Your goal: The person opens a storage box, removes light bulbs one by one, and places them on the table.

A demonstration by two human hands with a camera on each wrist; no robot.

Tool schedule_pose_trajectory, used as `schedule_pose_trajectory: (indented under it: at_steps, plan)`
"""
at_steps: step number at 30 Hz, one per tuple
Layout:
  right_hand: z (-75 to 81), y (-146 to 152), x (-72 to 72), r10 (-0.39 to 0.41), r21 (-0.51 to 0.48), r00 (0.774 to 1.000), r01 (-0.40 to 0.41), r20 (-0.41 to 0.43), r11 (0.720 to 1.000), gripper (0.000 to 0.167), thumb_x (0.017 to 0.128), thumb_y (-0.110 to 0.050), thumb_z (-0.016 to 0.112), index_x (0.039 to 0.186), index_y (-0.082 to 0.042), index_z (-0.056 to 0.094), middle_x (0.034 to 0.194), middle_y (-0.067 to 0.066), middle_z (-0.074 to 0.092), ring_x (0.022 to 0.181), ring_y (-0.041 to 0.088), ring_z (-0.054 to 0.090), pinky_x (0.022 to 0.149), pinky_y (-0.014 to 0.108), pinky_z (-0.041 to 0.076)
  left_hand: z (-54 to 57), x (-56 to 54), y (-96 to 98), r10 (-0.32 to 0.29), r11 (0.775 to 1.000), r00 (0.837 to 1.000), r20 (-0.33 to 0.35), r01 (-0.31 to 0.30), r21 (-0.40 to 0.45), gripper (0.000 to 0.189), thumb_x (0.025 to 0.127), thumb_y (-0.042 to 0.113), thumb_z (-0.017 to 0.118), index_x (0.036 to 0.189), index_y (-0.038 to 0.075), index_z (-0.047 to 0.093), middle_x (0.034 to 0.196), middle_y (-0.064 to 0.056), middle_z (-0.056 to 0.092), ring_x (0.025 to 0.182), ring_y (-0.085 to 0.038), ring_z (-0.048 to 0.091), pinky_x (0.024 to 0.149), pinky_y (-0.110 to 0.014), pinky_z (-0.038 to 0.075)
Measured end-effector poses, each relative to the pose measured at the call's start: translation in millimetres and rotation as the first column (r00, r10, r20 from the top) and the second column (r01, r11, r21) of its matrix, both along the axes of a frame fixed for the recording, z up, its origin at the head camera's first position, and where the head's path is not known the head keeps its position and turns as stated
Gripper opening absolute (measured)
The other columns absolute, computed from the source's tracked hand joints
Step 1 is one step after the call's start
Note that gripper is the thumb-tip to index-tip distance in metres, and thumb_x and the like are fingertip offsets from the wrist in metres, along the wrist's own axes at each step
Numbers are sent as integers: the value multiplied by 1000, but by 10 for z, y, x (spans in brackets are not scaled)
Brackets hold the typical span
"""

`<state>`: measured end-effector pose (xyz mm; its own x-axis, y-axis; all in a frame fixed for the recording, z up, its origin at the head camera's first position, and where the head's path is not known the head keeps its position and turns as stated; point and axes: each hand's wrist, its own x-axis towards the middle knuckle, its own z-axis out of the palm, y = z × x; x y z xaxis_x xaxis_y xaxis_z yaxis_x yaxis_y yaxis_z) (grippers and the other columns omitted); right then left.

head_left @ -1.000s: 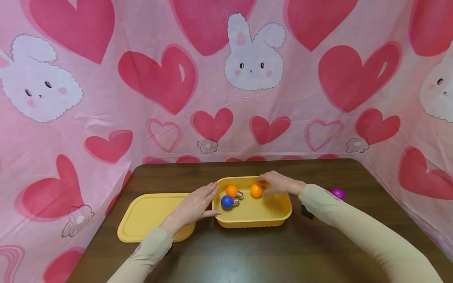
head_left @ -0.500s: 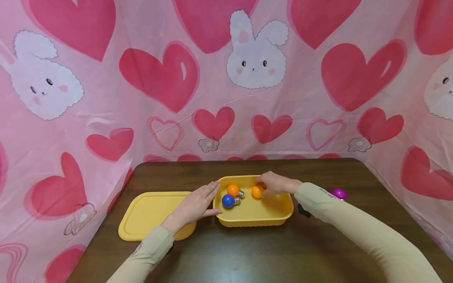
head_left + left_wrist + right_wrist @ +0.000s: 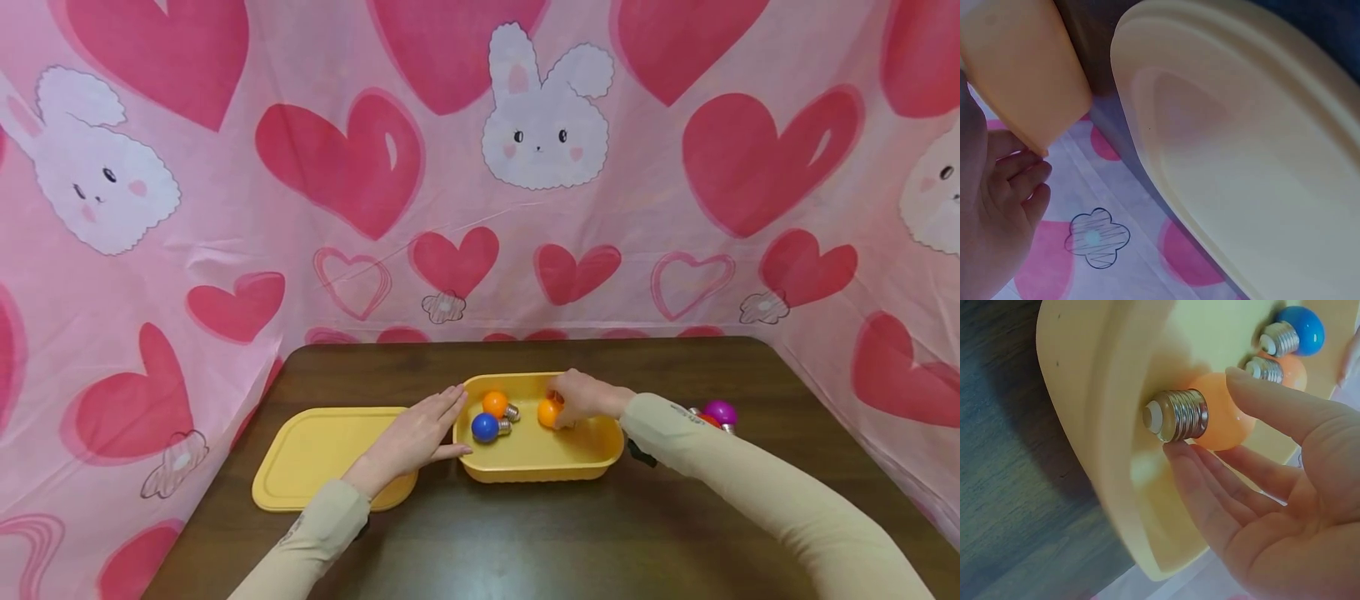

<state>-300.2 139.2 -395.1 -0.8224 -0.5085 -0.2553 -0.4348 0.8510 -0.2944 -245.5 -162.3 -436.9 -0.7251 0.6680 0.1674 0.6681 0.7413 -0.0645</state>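
Note:
A yellow plastic box (image 3: 536, 475) stands on the table with its long side toward me. Inside it, at the left, lie a blue light bulb (image 3: 484, 427) and an orange light bulb (image 3: 494, 405). My right hand (image 3: 588, 393) reaches over the box and grips another orange light bulb (image 3: 1225, 419) between thumb and fingers. That bulb's metal screw base points toward the box's right end in the right wrist view. My left hand (image 3: 408, 437) rests on the left rim, its fingers extended along the outside.
A flat yellow lid (image 3: 322, 458) lies left of the box, partly under my left forearm. Right of the box are a purple bulb (image 3: 722, 412) and a red one (image 3: 708, 419), mostly covered by my right sleeve. A pink printed cloth hangs behind the table.
My right hand has closed around the orange bulb and moved it slightly right and toward me. The red bulb now shows past my sleeve. My left hand stays on the rim.

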Motion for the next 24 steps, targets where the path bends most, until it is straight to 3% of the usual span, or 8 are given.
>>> schedule_pose_trajectory:
  at_steps: [8, 18, 24]
  plan:
    - [-34, -33, 11, 25, 40, 998, -23, -54, 999, 27, 81, -21, 81, 95, -5, 66, 74, 1, 52, 69, 16, 45, 64, 24, 37, -20, -6, 2, 5, 1000, 1000, 0, -5, 10, 83, 93, 61, 53, 151, 3, 39, 159, -12, 39, 144, -27, 44, 117, -41, 41]
    - [6, 65, 12, -3, -53, 1000, 2, -26, 999, 27, 81, -18, 81, 100, -5, 67, 81, 2, 60, 73, 15, 52, 68, 24, 48, -17, -3, 14, 16, 1000, 1000, 12, -16, 10, 83, 93, 62, 53, 151, 4, 39, 159, -12, 39, 144, -27, 44, 117, -41, 40]
    - [129, 165, 23, 16, -94, 997, -23, -79, 995, 33, 81, -19, 80, 106, -2, 66, 88, 5, 65, 77, 16, 55, 74, 27, 54, -23, -5, 12, 16, 1000, 1000, -1, -16, 13, 82, 93, 61, 54, 151, 4, 39, 159, -12, 40, 144, -28, 44, 117, -41, 40]
